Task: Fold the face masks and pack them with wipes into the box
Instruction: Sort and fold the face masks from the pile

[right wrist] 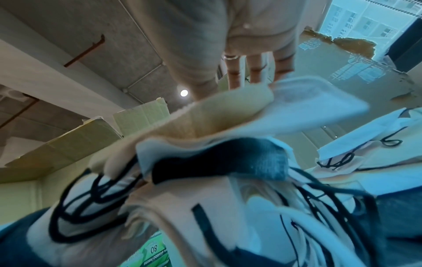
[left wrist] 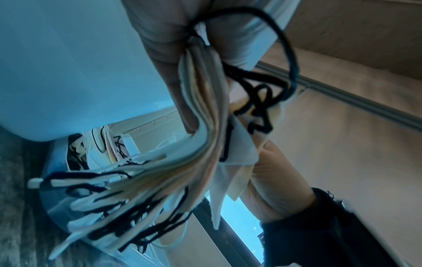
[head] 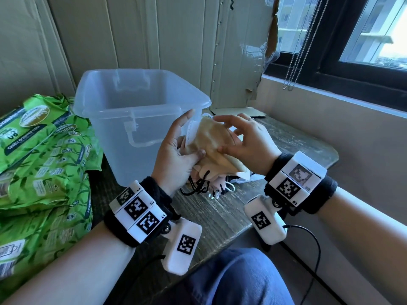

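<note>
A stack of folded face masks (head: 211, 142), tan on top with white and black ear loops hanging below, is held above the table just right of the clear plastic box (head: 132, 119). My left hand (head: 180, 148) grips the stack from the left, thumb on its front. My right hand (head: 237, 137) pinches the top tan mask between thumb and fingers. The left wrist view shows the layered mask edges (left wrist: 205, 126) and dangling loops (left wrist: 118, 198). In the right wrist view the tan mask (right wrist: 205, 122) lies under my fingers (right wrist: 235, 72). Green wipes packs (head: 44, 161) are piled at the left.
More masks (head: 240, 177) lie on the dark wooden table (head: 220, 212) under my hands. A cardboard wall (head: 154, 40) stands behind the box, and a window (head: 352, 36) with bead cords is at the right. My knee in jeans (head: 237, 278) is below the table edge.
</note>
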A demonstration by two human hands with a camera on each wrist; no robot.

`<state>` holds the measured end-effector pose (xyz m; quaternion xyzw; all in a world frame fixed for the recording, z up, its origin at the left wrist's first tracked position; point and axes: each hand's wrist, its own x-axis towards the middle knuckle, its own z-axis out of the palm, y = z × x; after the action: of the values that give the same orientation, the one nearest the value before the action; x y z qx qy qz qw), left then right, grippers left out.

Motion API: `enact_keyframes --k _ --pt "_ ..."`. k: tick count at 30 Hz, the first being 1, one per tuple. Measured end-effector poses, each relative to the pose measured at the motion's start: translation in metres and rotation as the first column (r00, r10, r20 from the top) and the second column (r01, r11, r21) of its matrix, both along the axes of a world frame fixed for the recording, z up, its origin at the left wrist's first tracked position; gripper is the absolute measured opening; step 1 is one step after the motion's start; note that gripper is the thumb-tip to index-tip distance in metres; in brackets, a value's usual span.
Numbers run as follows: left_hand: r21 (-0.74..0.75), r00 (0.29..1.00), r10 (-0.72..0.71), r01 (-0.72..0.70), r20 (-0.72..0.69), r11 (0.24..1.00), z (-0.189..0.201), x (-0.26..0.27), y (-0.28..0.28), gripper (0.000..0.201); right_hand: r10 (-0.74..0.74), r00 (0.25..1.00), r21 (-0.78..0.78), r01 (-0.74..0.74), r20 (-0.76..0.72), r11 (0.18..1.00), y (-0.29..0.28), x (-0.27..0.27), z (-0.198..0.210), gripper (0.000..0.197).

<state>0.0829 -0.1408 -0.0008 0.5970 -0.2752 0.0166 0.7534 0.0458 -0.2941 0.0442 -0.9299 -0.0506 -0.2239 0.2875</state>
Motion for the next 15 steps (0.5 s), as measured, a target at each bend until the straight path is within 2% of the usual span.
enact_keyframes --k 3,7,12,15 --pt "0.023 1.0 0.014 -0.014 -0.002 1.0 -0.0013 0.0017 -0.0001 0.063 -0.009 1.0 -0.045 0.008 -0.024 0.999 0.0003 0.0028 0.0007 0.062" --pt "0.046 1.0 0.015 -0.014 -0.009 0.999 -0.0003 0.0014 -0.0008 0.047 -0.019 1.0 0.006 0.019 0.007 1.0 0.0019 0.0036 0.0022 0.048" --pt "0.016 0.998 0.03 -0.03 -0.051 0.999 -0.0023 0.0043 -0.0015 0.047 -0.061 0.996 0.022 0.06 0.068 0.998 0.004 0.0043 0.0036 0.029" --pt "0.011 0.997 0.054 -0.054 -0.054 0.999 -0.0029 0.0046 -0.0011 0.051 -0.065 0.998 -0.084 0.064 -0.016 0.994 0.0034 0.0061 0.0038 0.037"
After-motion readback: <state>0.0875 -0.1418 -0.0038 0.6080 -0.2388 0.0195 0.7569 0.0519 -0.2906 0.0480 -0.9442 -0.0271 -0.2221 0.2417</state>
